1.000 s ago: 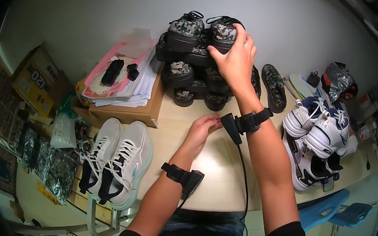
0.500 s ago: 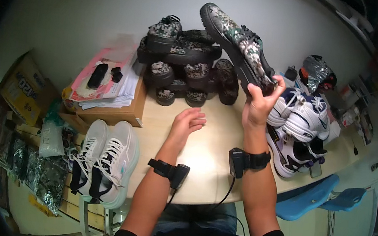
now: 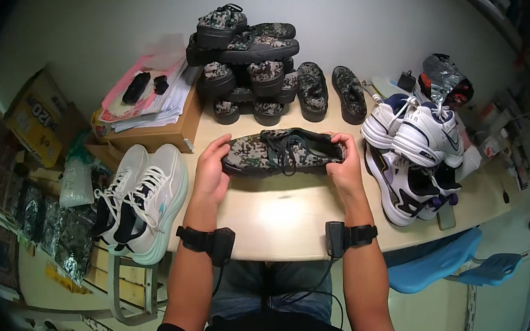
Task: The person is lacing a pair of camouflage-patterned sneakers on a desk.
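Past the near edge of the table [image 3: 271, 225], one camouflage shoe [image 3: 250, 154] lies between the left hand [image 3: 214, 166] and the right hand [image 3: 346, 168], its long axis running left to right. The toe points left into the left hand and the heel sits in the right, so neither hand is nearer: both touch it. The left fingers are curved around the toe; the right fingers and thumb pinch the heel at the opening's rim. The opening faces up. Whether the sole meets the table I cannot tell.

Along the left side stand two pale grey shoes [image 3: 166, 200], side by side. On the right are two pairs of sneakers: two purple-trimmed ones [image 3: 386, 195] below, partly covered, and two white ones [image 3: 421, 141] stacked on top. Farther left is one cardboard box [image 3: 173, 135] under papers [image 3: 153, 110], with two black objects [image 3: 136, 89] on them.

Beyond the held shoe, two loose camouflage shoes [image 3: 312, 92] stand apart from each other, just right of a camouflage pile [image 3: 245, 49] of at least six, overlapping too much for a sure count.
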Tool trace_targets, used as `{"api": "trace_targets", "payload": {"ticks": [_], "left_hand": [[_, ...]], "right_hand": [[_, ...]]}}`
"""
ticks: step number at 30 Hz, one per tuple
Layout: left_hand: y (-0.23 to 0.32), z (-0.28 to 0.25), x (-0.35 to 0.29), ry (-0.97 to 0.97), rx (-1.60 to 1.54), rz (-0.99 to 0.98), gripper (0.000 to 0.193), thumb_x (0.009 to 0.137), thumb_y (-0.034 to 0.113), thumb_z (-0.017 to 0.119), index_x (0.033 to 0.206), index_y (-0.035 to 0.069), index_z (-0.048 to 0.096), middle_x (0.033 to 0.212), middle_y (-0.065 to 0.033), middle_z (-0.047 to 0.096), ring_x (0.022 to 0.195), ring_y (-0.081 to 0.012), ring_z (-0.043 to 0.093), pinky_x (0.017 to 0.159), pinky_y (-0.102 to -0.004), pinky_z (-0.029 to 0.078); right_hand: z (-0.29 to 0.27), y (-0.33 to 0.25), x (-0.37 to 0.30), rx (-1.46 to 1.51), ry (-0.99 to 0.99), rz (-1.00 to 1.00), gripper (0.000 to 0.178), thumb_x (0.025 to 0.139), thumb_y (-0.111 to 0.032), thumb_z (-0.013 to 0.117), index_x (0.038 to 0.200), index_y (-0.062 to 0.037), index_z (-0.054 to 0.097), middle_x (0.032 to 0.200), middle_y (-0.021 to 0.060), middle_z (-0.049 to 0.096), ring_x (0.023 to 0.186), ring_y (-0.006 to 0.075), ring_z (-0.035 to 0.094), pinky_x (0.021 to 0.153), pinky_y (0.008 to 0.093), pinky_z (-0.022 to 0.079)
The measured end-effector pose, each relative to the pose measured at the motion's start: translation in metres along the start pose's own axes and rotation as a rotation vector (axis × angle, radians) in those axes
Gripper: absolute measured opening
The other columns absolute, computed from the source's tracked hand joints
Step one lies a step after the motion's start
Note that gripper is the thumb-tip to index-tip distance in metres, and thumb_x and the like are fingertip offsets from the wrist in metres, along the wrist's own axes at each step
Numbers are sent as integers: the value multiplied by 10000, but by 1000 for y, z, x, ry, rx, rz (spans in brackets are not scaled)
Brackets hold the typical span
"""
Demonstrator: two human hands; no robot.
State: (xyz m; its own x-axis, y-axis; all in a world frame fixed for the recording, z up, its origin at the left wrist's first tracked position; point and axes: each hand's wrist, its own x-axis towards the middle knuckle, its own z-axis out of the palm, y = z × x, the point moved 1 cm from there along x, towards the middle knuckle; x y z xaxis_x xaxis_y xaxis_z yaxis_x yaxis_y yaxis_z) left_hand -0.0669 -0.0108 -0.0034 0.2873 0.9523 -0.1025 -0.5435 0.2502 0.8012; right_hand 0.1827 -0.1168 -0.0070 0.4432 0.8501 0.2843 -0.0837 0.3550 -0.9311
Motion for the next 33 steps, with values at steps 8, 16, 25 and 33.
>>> {"api": "trace_targets", "payload": {"ticks": [8,16,25,33], "left_hand": [[-5,-2,-2,163,1364,735,248,849,42,499,1056,-4,628,1149,-153,592,1018,-205,566,890,-285,417],[0,71,12,-118,1016,33,354,903,150,522,1228,16,482,682,-42,582,567,-127,575,521,-265,479],[-14,59,12,-494,-157,-359,560,920,147,462,1422,42,235,1237,-215,474,1123,-318,525,929,-455,457],[4,59,3,-541,-158,-350,643,935,309,453,1443,44,161,1332,-268,386,1213,-377,453,1003,-499,376]], "right_hand": [[4,-2,-2,-337,-73,-26,532,600,156,417,1086,-41,506,1255,135,489,1256,259,410,1062,292,261],[51,-40,31,-1022,-155,-128,193,796,-134,526,866,-7,654,829,207,640,807,379,610,752,420,486],[42,-38,24,-611,-343,44,142,808,-52,549,885,14,648,686,64,618,624,118,562,590,262,445],[48,-49,17,-506,-516,36,178,785,-48,677,962,-25,673,786,65,551,629,133,543,586,271,450]]}}
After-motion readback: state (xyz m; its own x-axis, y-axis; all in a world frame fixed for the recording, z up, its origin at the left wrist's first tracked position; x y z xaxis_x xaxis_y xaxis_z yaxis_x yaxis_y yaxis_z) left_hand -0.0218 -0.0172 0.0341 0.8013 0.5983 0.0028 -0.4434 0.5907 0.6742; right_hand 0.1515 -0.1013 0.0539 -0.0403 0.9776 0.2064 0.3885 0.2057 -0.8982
